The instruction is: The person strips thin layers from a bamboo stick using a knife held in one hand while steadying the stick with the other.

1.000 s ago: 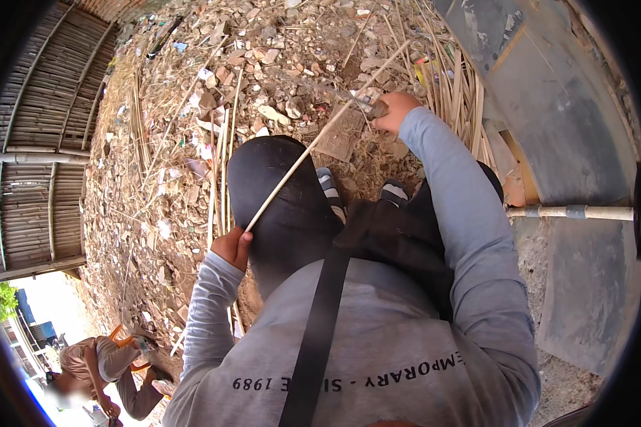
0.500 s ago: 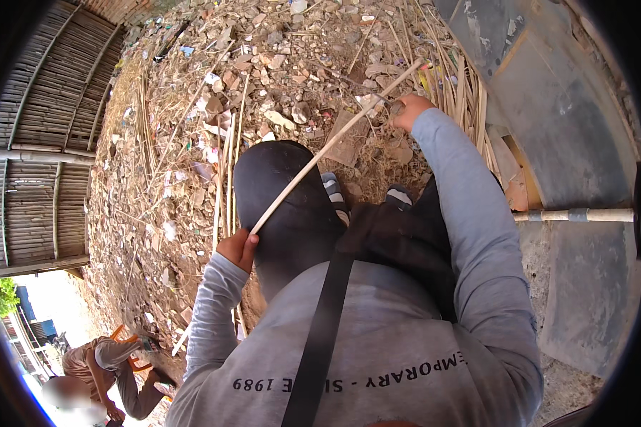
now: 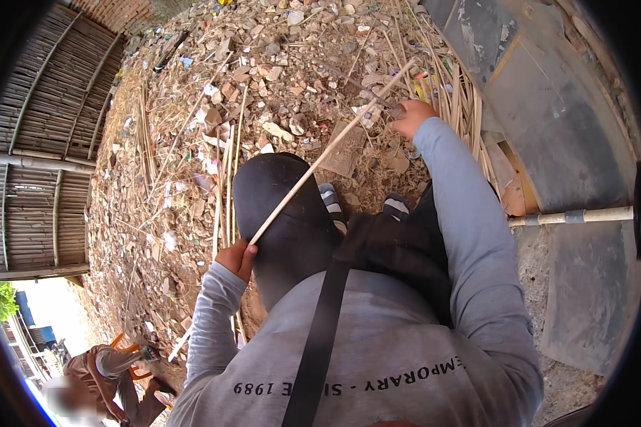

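My left hand (image 3: 236, 259) is closed round the lower end of a long pale bamboo strip (image 3: 303, 181), beside my left knee. The strip slants up and to the right across my dark-trousered thigh, its far end above the ground debris. Near that far end my right hand (image 3: 412, 119) is closed on a dark, narrow-bladed knife (image 3: 367, 92). The blade points up and left and crosses the strip; whether it touches or only overlaps in view I cannot tell. My right fingers hide most of the handle.
Stones, brick bits and litter (image 3: 278, 85) cover the ground. More bamboo strips (image 3: 224, 185) lie left of my knee, with a bundle (image 3: 466, 107) on the right. Grey sheets (image 3: 563, 128) and a pole (image 3: 573, 216) are at right. A person (image 3: 110, 377) sits lower left; a bamboo wall (image 3: 39, 206) stands left.
The knife blade now shows more plainly across the strip's upper part. My right hand has shifted slightly, and the strip's far end sits a little left. The left hand keeps its hold.
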`<act>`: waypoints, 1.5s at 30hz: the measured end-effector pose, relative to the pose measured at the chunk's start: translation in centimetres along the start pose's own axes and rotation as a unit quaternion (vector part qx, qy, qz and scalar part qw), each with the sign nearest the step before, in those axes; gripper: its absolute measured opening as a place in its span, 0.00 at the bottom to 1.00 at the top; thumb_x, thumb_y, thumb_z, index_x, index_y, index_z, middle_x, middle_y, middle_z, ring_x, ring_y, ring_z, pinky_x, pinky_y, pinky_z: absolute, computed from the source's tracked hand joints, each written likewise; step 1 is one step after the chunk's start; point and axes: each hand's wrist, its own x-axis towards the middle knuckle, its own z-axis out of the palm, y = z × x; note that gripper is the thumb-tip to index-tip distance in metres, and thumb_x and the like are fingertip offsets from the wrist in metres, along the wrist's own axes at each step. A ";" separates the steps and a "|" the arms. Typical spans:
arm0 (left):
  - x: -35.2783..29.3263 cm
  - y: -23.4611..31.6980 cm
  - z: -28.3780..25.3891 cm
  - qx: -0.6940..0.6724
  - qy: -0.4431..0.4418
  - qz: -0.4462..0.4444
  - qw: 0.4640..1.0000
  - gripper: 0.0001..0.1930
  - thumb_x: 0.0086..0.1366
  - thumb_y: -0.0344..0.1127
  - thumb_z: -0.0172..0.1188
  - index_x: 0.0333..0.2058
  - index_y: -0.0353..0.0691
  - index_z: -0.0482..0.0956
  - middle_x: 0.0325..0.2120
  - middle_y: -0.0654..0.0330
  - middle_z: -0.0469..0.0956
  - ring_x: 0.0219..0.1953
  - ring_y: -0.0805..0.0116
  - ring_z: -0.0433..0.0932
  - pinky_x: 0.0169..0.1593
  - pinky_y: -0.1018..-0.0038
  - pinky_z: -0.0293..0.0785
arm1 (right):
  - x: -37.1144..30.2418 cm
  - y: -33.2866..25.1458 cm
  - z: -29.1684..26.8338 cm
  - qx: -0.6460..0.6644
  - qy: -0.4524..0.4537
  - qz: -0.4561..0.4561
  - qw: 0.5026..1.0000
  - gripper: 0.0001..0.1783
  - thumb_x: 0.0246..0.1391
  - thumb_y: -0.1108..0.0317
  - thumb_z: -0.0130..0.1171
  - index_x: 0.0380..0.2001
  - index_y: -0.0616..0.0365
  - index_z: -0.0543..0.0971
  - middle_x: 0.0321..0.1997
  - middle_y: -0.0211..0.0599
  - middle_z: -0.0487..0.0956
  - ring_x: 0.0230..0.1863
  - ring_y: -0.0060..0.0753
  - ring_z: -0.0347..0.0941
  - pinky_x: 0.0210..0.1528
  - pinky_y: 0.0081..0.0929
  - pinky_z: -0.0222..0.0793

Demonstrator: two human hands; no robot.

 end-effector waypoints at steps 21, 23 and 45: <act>0.8 0.8 -0.4 -0.009 -0.022 -0.008 1.000 0.26 0.69 0.53 0.43 0.25 0.34 0.69 0.17 0.43 0.70 0.23 0.40 0.71 0.28 0.56 0.66 | -1.1 -2.8 2.2 -0.026 -0.059 -0.094 0.993 0.24 0.38 0.56 0.65 0.40 0.55 0.78 0.35 0.49 0.79 0.40 0.50 0.76 0.44 0.39 0.72; 0.7 0.9 -0.6 -0.021 -0.024 -0.008 0.999 0.25 0.69 0.52 0.42 0.25 0.34 0.69 0.17 0.42 0.71 0.24 0.38 0.71 0.28 0.55 0.66 | -0.4 -2.7 2.5 -0.048 -0.048 -0.085 0.994 0.25 0.38 0.57 0.64 0.42 0.55 0.78 0.36 0.49 0.79 0.40 0.51 0.76 0.45 0.39 0.72; 0.7 2.3 -0.1 0.101 0.024 -0.003 0.995 0.18 0.68 0.46 0.46 0.28 0.36 0.69 0.18 0.42 0.73 0.24 0.38 0.73 0.28 0.53 0.68 | -0.9 -3.7 2.6 -0.011 -0.070 -0.079 0.994 0.22 0.37 0.55 0.65 0.37 0.56 0.79 0.34 0.48 0.80 0.40 0.48 0.76 0.44 0.37 0.71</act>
